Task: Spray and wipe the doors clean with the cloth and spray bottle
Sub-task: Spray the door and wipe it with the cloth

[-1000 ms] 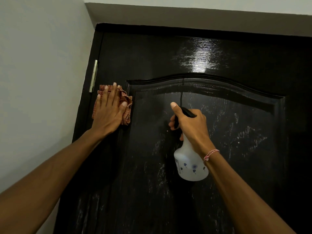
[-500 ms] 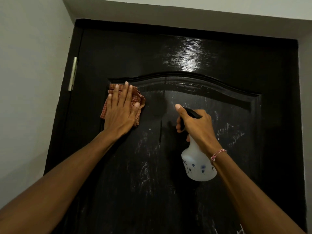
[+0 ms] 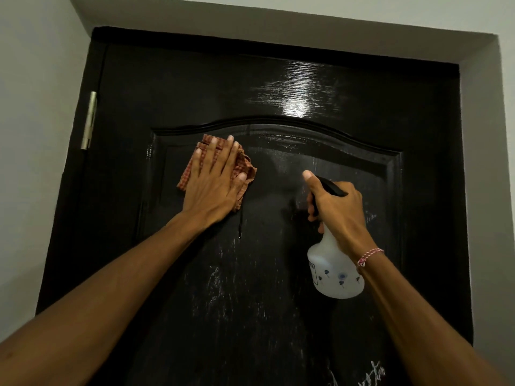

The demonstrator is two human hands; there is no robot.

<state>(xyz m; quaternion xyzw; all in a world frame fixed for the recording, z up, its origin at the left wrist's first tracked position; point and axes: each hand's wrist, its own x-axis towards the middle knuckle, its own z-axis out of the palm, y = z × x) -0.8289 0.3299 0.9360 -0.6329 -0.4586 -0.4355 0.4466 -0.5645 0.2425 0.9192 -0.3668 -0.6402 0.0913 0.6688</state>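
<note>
Nearest the camera, two bare forearms reached up and away. The right wrist wore a pink-and-white bracelet [image 3: 369,256]. Just past it hung the white spray bottle [image 3: 334,274], held close to the door [image 3: 195,79] with its nozzle aimed at the panel. The right hand [image 3: 340,210] kept its grip closed round the neck and dark trigger head, thumb raised.

The left hand [image 3: 214,182] had a wide, flat grip, its fingers spread and pressing the checked cloth [image 3: 246,168] against the wood. Over the last second the cloth had slid off the hinge-side edge strip and onto the upper left of the raised panel, while the bottle stayed roughly where it was. This looked like wiping rather than spraying, with the stroke moving inward across the panel.

A thin drip [image 3: 240,221] ran down from under the cloth. Pale chalky streaks [image 3: 220,285] covered the lower panel, so much probably remained to clean.

The door was glossy and near black, with an arched moulding and a bright glare [image 3: 301,98] above it. A metal hinge [image 3: 89,121] sat at its left, and grey walls [image 3: 33,135] framed the recess.
</note>
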